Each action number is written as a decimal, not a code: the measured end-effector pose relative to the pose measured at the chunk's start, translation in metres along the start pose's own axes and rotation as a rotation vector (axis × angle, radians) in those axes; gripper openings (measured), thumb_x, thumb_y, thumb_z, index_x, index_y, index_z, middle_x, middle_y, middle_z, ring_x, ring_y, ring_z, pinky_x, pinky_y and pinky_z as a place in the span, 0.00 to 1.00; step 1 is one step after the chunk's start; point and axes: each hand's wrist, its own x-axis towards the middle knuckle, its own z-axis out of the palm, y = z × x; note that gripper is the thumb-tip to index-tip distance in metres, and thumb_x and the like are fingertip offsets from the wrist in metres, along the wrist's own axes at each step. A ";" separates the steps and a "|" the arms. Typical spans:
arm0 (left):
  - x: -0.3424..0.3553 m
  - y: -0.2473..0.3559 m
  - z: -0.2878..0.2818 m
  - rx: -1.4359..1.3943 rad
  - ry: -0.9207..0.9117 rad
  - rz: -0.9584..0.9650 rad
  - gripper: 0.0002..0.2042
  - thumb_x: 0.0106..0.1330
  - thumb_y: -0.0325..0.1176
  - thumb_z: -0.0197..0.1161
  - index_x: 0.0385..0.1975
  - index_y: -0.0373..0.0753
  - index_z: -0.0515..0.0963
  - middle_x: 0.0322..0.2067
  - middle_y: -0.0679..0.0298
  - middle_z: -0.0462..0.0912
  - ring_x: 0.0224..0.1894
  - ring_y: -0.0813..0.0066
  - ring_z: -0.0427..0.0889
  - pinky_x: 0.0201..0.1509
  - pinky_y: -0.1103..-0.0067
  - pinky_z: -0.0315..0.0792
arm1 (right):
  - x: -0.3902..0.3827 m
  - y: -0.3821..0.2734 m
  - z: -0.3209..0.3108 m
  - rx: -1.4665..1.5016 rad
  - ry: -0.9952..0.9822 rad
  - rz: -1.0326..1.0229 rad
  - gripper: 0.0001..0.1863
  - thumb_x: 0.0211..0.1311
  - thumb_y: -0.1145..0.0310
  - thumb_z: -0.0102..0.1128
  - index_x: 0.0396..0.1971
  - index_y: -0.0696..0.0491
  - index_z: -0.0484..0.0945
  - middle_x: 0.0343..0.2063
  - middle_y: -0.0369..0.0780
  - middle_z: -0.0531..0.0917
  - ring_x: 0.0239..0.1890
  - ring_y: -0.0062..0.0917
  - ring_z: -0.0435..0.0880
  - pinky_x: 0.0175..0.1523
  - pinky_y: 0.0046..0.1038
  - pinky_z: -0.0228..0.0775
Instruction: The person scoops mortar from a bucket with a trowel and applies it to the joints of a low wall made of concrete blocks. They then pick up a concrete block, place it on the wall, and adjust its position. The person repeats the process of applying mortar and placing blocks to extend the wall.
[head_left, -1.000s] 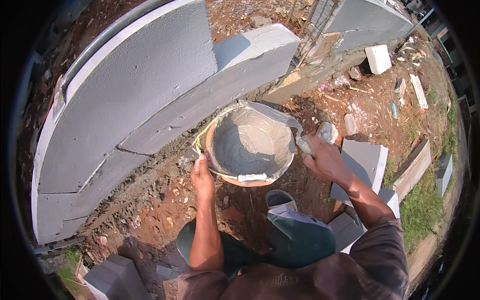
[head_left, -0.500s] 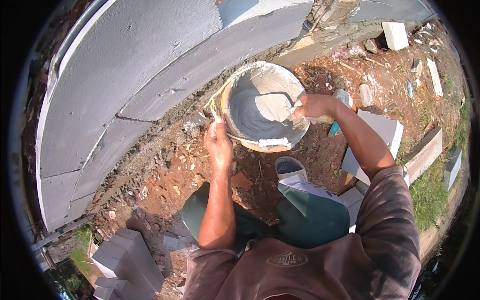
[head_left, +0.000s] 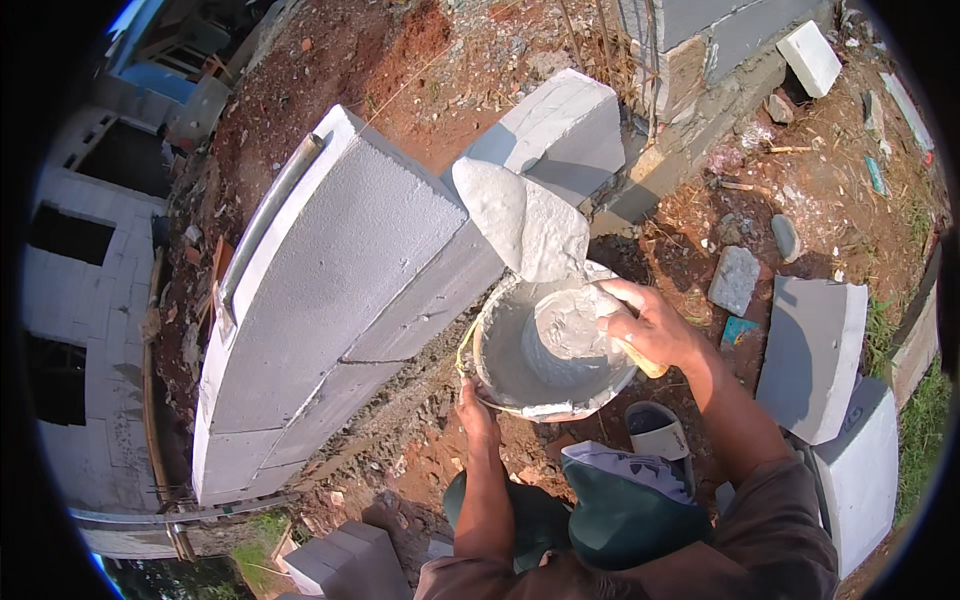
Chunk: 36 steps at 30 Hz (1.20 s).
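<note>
My right hand (head_left: 645,330) grips the wooden handle of a trowel (head_left: 645,360). Its blade carries a large, lumpy load of grey mortar (head_left: 520,220), raised over the far rim of the bucket toward the grey block wall (head_left: 320,290). The bucket (head_left: 500,390) holds wet mortar, with a hollow scooped in it. At its left side, my left hand (head_left: 475,410) is closed on the yellow cord tied to the rim. A short block on the wall (head_left: 570,110) lies just beyond the loaded blade, partly hidden by it.
Loose pale blocks (head_left: 810,360) lie at my right, more (head_left: 340,565) at lower left. A metal pipe (head_left: 275,210) runs along the wall top. Rebar (head_left: 655,90) stands beside the farther wall. Rubble and grass cover the ground; a block building (head_left: 90,300) is far left.
The trowel went into the bucket half a second ago and has now risen forward with mortar on it. My left hand stays at the rim. The view has shifted, showing more beyond the wall.
</note>
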 end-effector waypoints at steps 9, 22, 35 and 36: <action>0.020 -0.030 -0.025 -0.021 0.096 -0.094 0.21 0.70 0.47 0.44 0.43 0.31 0.70 0.32 0.57 0.77 0.33 0.68 0.76 0.38 0.73 0.71 | 0.071 -0.024 0.089 -0.258 0.332 -0.313 0.25 0.54 0.68 0.61 0.51 0.60 0.67 0.36 0.48 0.74 0.35 0.41 0.78 0.39 0.34 0.72; 0.007 -0.018 0.002 -0.049 0.068 -0.067 0.19 0.71 0.49 0.43 0.37 0.37 0.71 0.26 0.66 0.73 0.28 0.76 0.72 0.34 0.79 0.68 | 0.068 -0.045 0.113 -0.289 0.155 -0.090 0.36 0.57 0.69 0.53 0.60 0.67 0.47 0.40 0.55 0.68 0.39 0.49 0.75 0.41 0.39 0.72; 0.016 -0.022 -0.017 0.006 0.064 -0.073 0.22 0.70 0.48 0.42 0.41 0.32 0.72 0.30 0.57 0.79 0.30 0.69 0.78 0.35 0.75 0.73 | 0.083 -0.127 0.015 -0.306 -0.238 0.192 0.30 0.56 0.63 0.53 0.54 0.69 0.62 0.41 0.61 0.76 0.48 0.48 0.76 0.53 0.37 0.66; 0.015 -0.017 -0.005 -0.009 0.056 -0.070 0.22 0.70 0.48 0.42 0.41 0.32 0.72 0.29 0.57 0.78 0.30 0.69 0.78 0.35 0.75 0.72 | 0.084 -0.134 0.021 -0.315 -0.131 0.084 0.29 0.55 0.63 0.53 0.53 0.69 0.63 0.39 0.59 0.77 0.45 0.47 0.77 0.50 0.37 0.67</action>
